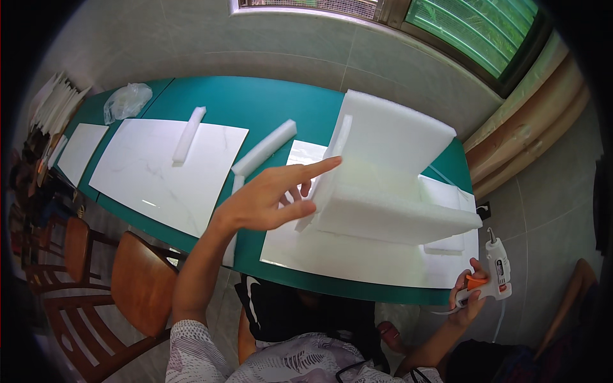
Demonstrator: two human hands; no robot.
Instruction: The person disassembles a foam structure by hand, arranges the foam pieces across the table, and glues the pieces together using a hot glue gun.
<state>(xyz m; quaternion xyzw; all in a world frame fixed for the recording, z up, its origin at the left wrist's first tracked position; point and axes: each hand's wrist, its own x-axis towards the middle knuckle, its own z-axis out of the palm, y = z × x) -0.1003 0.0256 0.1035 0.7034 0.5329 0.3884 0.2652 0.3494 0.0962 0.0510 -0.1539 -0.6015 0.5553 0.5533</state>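
My left hand reaches over the left end of a white foam structure. Its index finger and thumb are stretched apart against the end panel, and the other fingers curl in; I see no firm grip. The structure has a tall back panel, a long front panel and a short left end panel, all upright, with the top open. It stands on a glossy white board. Held beyond the table's right front edge, a white glue gun with an orange trigger is in my right hand, nozzle upward.
A second white board with a foam strip lies left on the green table. Another foam strip rests between the boards. A clear plastic bag sits far left. Wooden chairs stand at the front left.
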